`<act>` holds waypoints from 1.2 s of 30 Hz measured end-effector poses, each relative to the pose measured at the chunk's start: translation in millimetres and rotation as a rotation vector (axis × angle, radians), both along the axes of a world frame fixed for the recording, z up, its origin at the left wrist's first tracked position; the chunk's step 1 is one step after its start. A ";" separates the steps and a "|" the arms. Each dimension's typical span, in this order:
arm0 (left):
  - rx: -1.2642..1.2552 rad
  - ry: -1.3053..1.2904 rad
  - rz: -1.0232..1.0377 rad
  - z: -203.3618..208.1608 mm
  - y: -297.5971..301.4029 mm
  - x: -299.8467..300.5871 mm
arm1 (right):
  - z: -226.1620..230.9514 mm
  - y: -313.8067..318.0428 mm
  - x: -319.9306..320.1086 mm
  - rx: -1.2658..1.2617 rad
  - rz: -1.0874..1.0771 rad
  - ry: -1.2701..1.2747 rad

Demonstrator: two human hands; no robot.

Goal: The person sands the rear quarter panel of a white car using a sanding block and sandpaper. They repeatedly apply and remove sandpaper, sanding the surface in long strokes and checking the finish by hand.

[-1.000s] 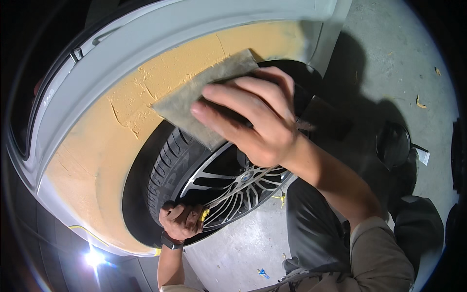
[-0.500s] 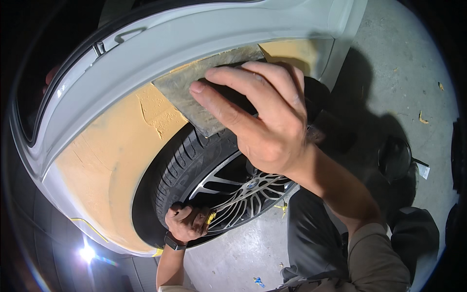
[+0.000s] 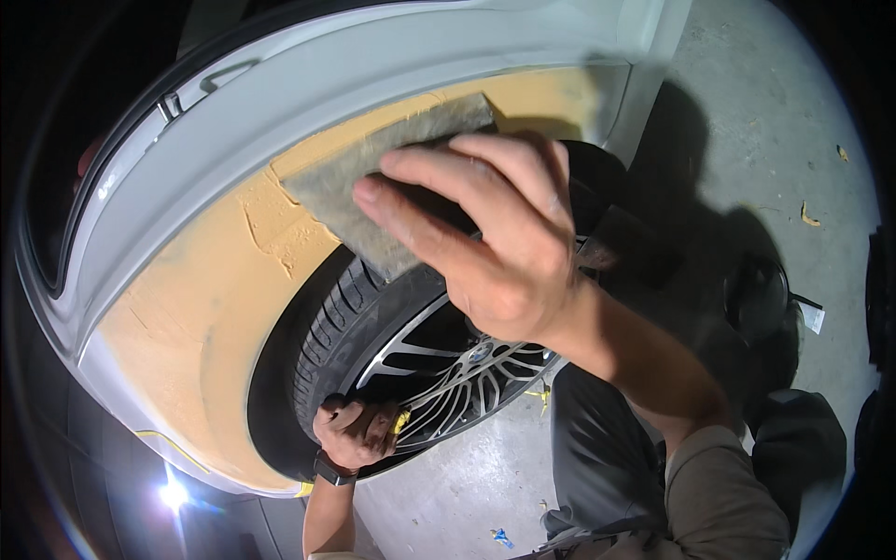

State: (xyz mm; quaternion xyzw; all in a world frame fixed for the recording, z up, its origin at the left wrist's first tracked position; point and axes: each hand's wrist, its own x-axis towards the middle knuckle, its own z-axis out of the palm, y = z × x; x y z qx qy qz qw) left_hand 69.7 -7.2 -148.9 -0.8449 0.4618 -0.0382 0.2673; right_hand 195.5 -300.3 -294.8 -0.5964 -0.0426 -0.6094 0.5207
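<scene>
My right hand grips a flat grey filler spreader, fingertips and thumb bent around its edge. The spreader lies against the tan filler on the white car panel above the wheel arch, its lower corner overlapping the tyre. A ridged patch of fresh filler shows to its left. Low by the wheel, my left hand is closed in a fist and wears a dark wristwatch. Something yellow shows at its fingers; what the fist holds is mostly hidden.
Yellow tape marks the panel's lower left. A bright lamp shines below it. The concrete floor at right carries scraps and a dark round object. My bent knee is beside the wheel.
The spreader and my right hand have slid slightly down toward the wheel arch, uncovering a strip of filler above. The view has shifted a little. My left hand stays by the wheel.
</scene>
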 end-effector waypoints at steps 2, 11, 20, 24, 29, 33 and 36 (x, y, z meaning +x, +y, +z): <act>0.008 -0.003 -0.007 0.8 -1.3 0.0 | -4.6 0.8 -9.5 0.006 0.025 -0.012; 0.056 0.001 -0.005 2.1 -3.3 -0.5 | -26.0 -15.8 2.1 -0.053 0.023 0.066; 0.071 -0.003 0.014 1.9 -7.7 -0.7 | -43.7 4.5 -19.3 -0.083 0.038 -0.001; 0.052 -0.027 0.006 0.8 -11.3 -0.2 | -48.6 -5.5 -4.1 -0.058 -0.037 -0.035; 0.054 -0.036 -0.007 -0.7 -9.6 0.0 | -47.0 1.1 -4.8 -0.027 0.031 0.003; 0.046 -0.012 0.013 -0.4 -6.1 -2.1 | -49.5 -12.1 -8.9 -0.014 0.007 0.046; 0.068 -0.018 0.031 0.0 -4.4 -4.0 | -50.8 -25.8 11.1 -0.036 -0.064 0.065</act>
